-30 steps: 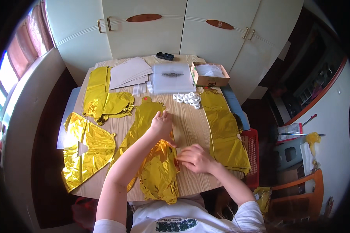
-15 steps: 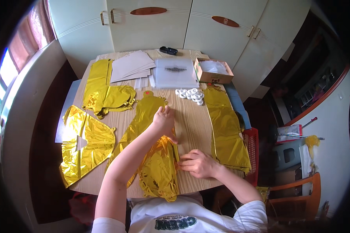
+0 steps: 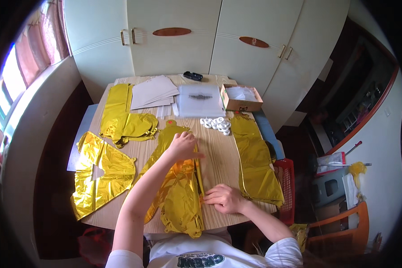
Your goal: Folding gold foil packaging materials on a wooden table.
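Note:
Flat gold foil balloons lie on the wooden table (image 3: 216,172). In front of me, one foil balloon (image 3: 181,203) is partly folded, its right edge forming a narrow strip. My left hand (image 3: 182,146) rests over the upper part of that strip, fingers bent and thumb stretched apart to the right; the thumb is slightly blurred. Lower down, my right hand (image 3: 225,198) has its fingers closed together, their tips at the strip's right edge. Under my left forearm another gold foil balloon (image 3: 169,133) with a red dot on its tab stretches towards the back.
More gold foil lies left (image 3: 105,172), back left (image 3: 116,102) and right (image 3: 257,165). Behind are grey cardboard sheets (image 3: 152,91), clear plastic bags (image 3: 201,105), white ribbon rolls (image 3: 216,124), an open carton (image 3: 243,105) and a black object (image 3: 193,76). A red basket (image 3: 286,192) stands beside the table.
The view has tilted up slightly. My left hand stays over the strip, its thumb shifted a little. The folded strip now stands out more distinctly between my hands.

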Tool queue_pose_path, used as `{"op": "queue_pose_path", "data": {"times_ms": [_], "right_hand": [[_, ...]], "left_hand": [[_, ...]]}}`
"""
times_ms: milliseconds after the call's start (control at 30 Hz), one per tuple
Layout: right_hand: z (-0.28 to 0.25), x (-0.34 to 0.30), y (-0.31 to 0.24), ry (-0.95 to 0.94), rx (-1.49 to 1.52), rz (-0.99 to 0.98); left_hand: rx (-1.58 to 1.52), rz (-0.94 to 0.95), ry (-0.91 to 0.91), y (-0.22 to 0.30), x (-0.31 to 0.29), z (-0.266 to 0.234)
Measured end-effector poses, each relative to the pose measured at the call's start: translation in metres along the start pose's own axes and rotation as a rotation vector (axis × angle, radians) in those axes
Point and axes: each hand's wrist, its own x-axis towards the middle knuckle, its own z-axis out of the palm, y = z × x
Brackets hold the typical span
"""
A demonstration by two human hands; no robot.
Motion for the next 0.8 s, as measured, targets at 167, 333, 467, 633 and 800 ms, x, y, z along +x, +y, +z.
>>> {"op": "queue_pose_path", "data": {"times_ms": [167, 333, 467, 633, 800], "right_hand": [[-0.001, 0.004, 0.004, -0.004, 0.11, 0.106], [0.02, 0.023, 0.04, 0.124, -0.007, 0.237], [0.021, 0.054, 0.056, -0.022, -0.153, 0.42], [0.022, 0.066, 0.061, -0.185, -0.251, 0.476], [0.032, 0.06, 0.066, -0.203, -0.341, 0.377]], "left_hand": [[-0.065, 0.011, 0.194, -0.027, -0.042, -0.021], [-0.1, -0.016, 0.158, -0.05, -0.111, 0.0], [-0.034, -0.073, 0.153, -0.054, -0.149, 0.018], [-0.033, -0.117, 0.199, -0.054, -0.161, 0.027], [-0.032, -0.082, 0.163, -0.053, -0.16, 0.029]]}}
